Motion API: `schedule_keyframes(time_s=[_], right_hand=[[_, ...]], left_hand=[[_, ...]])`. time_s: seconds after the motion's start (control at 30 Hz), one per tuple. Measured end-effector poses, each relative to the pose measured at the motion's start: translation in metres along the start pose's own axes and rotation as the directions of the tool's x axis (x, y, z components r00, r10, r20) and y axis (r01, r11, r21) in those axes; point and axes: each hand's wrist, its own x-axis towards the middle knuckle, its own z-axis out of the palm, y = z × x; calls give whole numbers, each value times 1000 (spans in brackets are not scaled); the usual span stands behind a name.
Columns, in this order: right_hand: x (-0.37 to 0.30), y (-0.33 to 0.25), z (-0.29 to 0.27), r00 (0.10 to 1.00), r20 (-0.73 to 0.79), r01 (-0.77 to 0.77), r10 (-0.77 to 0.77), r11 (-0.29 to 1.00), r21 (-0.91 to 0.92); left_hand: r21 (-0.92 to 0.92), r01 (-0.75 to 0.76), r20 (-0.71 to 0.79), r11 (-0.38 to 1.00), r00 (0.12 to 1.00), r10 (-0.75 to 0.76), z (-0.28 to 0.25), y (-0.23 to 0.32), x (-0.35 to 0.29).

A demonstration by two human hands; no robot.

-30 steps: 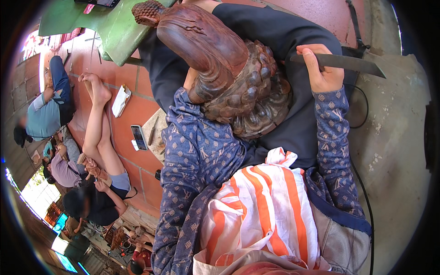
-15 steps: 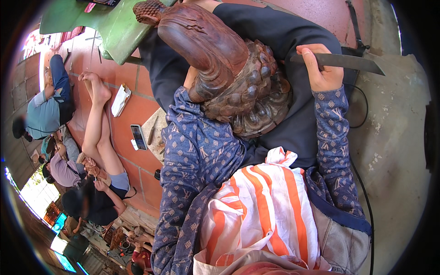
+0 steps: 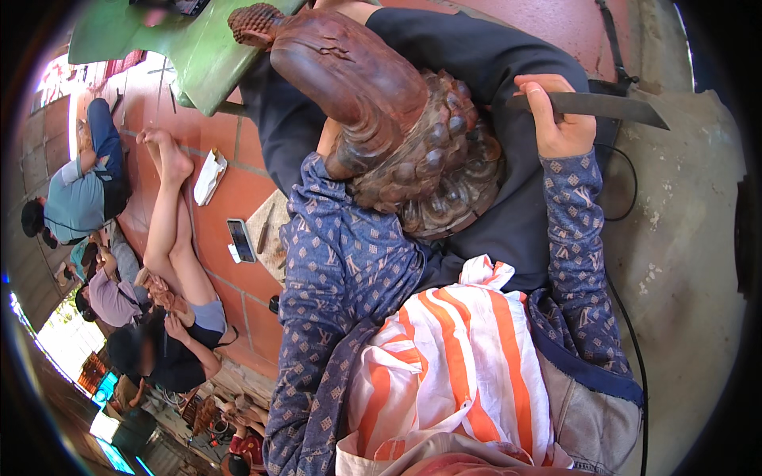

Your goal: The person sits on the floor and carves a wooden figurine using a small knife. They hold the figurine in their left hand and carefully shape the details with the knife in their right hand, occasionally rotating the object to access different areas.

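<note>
A carved dark reddish-brown wooden statue of a seated figure [image 3: 357, 71] leans across my lap, its curled-hair head toward the upper left and its petalled base toward me. Only a bit of my left hand [image 3: 329, 136] shows at the statue's far left side; its fingers are hidden behind the wood. To the right of the base, my right hand [image 3: 562, 119] is raised above my knee, closed around a flat dark steel blade [image 3: 615, 105] with a slanted end. That blade points right, apart from the statue.
A green plastic chair [image 3: 202, 67] stands at the upper left. On the red tiles lie a white packet [image 3: 209, 176], a phone [image 3: 240, 239] and a slim tool [image 3: 263, 232] on a pale board. A black cable [image 3: 627, 325] runs along the right. Several people sit at left.
The statue and the blade have shifted only very slightly. At left, a seated co-worker's hands have moved a little on the wooden piece they hold.
</note>
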Motion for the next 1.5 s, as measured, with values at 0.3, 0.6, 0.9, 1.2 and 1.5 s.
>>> schedule_keyframes(time_s=[0.3, 0.6, 0.9, 1.2, 1.5], right_hand=[[-1, -3, -12, 989, 125, -91, 84, 994, 53], [-9, -27, -9, 950, -17, -300, 311, 930, 214], [-100, -55, -27, 845, 368, -469, 389, 869, 157], [-136, -66, -14, 733, 591, -121, 336, 920, -373], [-133, -70, -8, 752, 596, -22, 281, 915, -403]], left_hand=[[-951, 308, 200, -14, 583, -788, 8, 91, 13], [431, -452, 888, -781, 369, 276, 12, -14, -15], [16, -138, 941, -990, 337, -31, -88, -119, -48], [-358, 363, 913, -860, 327, -243, -123, -122, -16], [-350, 365, 911, -863, 345, -224, -118, -122, -12]])
